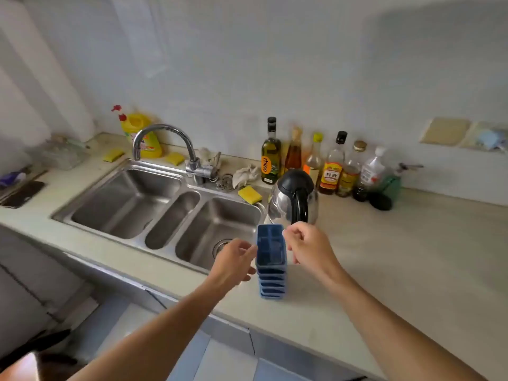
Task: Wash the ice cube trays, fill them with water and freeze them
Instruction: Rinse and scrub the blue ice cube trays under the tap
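My bare forearms reach forward from the bottom of the view and converge. My left hand (233, 261) is turned thumb-up, its thumb and curled fingers pinching the left edge of the top blue plastic ice cube tray (270, 247). My right hand (309, 244), knuckles up, curls its fingertips around that tray's right edge.

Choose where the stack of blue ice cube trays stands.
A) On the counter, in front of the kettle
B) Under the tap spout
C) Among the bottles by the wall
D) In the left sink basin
A: the stack of blue ice cube trays stands on the counter just right of the sink, with the kettle right behind it.
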